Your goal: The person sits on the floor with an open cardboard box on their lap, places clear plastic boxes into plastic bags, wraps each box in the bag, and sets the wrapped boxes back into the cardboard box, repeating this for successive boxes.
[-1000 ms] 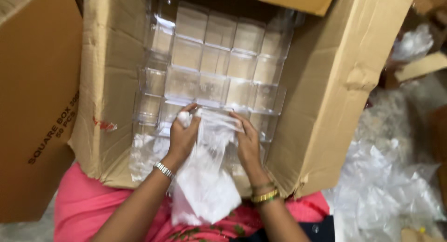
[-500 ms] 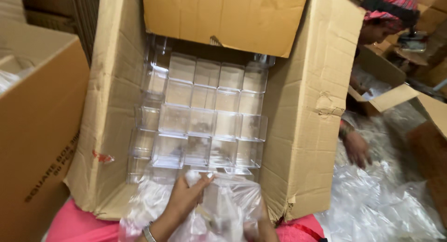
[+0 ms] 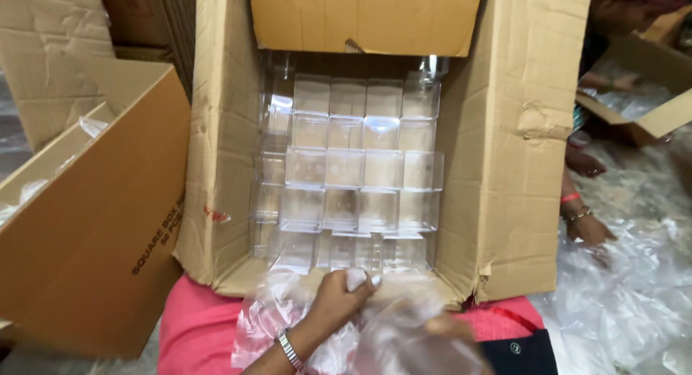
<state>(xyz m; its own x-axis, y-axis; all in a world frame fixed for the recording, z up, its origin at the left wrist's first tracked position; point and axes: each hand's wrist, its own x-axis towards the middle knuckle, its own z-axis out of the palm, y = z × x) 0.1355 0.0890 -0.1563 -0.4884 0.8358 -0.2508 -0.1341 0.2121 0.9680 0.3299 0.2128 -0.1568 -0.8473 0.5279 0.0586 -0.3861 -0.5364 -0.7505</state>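
At six o'clock, the left hand [image 3: 339, 296] is closed around a crumpled clear plastic bag [image 3: 375, 332] — just below the cardboard box [image 3: 504, 166] of clear square containers [image 3: 346, 166]. The right hand [image 3: 447, 326] is blurred under the bag — grip unclear.

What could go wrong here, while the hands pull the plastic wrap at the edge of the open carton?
1. The left hand grips clear plastic wrap close to the stacked clear boxes; a tug might knock the front row.
2. The right hand is blurred under the wrap, so its grip may be unsure.
3. The carton leans on the lap and might slide.
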